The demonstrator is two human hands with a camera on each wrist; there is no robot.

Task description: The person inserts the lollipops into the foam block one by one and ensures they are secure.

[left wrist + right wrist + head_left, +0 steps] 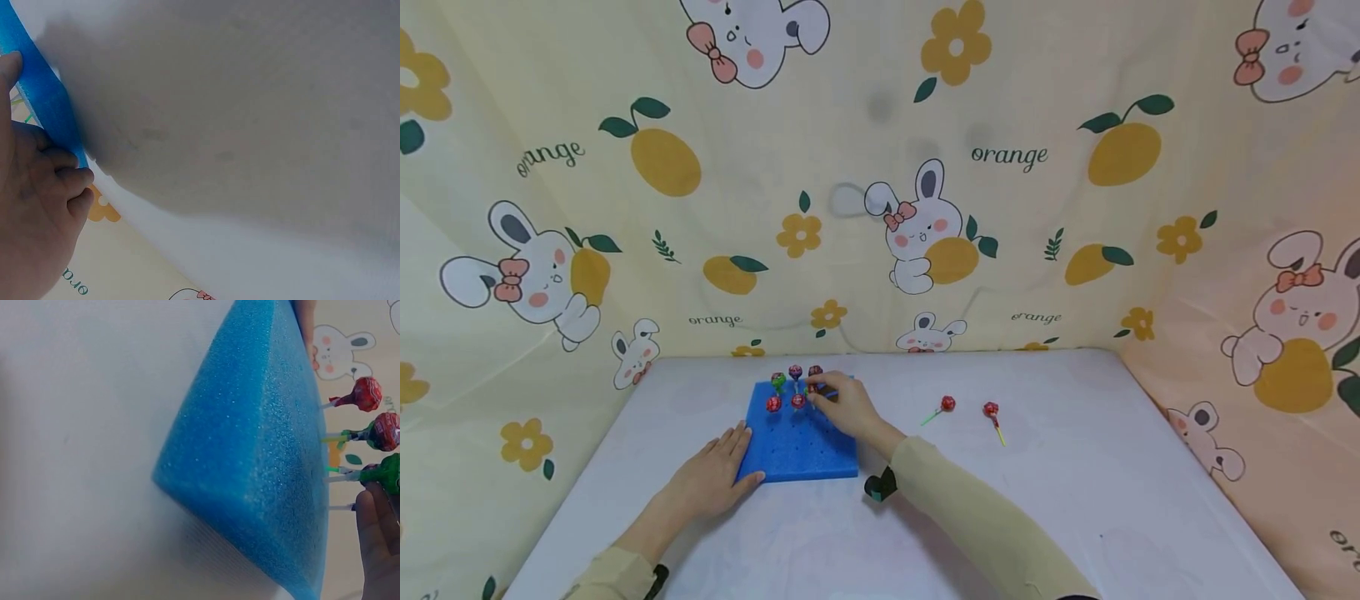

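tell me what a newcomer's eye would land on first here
Probably the bright blue foam block left of centre on the white table, with lollipops standing in its far part; the right hand pinches one there, and the left hand rests against the block's left side. Next, two loose lollipops lying to the right of the block, then the cream backdrop behind, printed with rabbits and fruit.
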